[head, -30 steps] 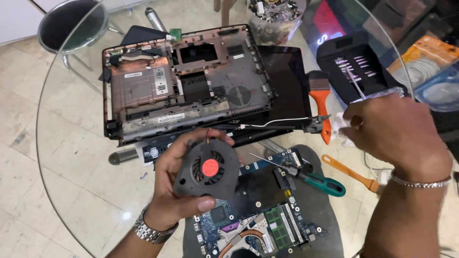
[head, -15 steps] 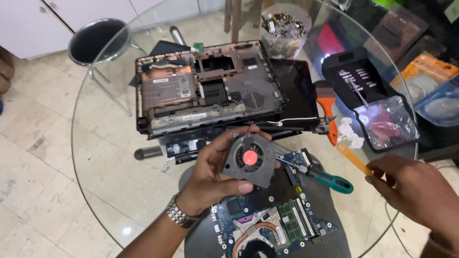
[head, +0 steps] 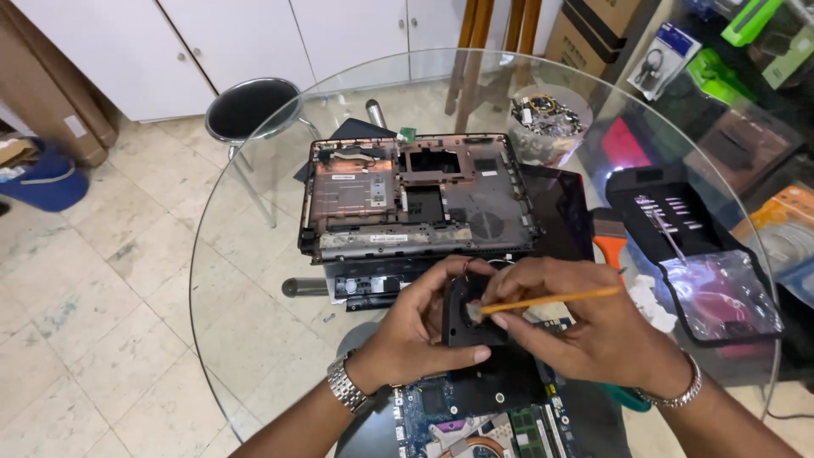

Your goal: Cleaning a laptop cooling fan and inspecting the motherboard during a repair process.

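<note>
Over a round glass table (head: 254, 280) we see cardboard boxes (head: 593, 30) at the back and green packages (head: 746, 21) upper right; before the gutted laptop base (head: 407, 199), our left hand (head: 424, 326) grips a black fan (head: 466, 318), right hand (head: 585, 326) pinching an orange-handled brush (head: 551, 298) against it.

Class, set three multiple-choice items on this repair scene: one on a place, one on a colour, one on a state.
1. Where is the stool?
A under the table's far left edge
B on the table
C on the laptop

2. What colour is the brush handle?
A green
B orange
C white

3. The laptop base is:
A closed
B opened, insides bare
C wrapped

Key: 1 A, seen through the glass table; 2 B, the right hand holds it against the black fan, which the left hand grips; 3 B, bays show.
</note>
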